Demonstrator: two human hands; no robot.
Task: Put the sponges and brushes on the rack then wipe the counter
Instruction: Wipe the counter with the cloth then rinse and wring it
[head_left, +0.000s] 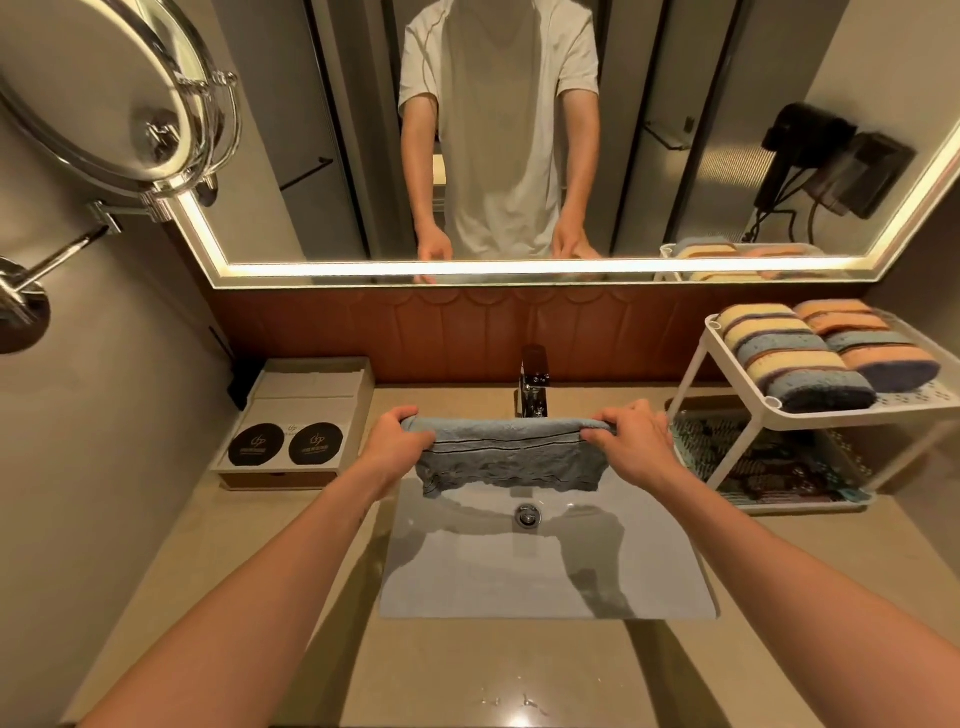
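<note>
At the beige stone counter (493, 670) with its white rectangular sink (545, 571), our left hand (397, 444) and right hand (631, 441) each clutch 1 end of the blue-grey cloth (509, 457) between them.

A grey-blue cloth (506, 457) is marked with thin dark stripes. Sponges (789, 353) are banded in yellow, orange and blue-grey. The rack (841, 415) is coloured white, the worktop (467, 670) beige.
</note>
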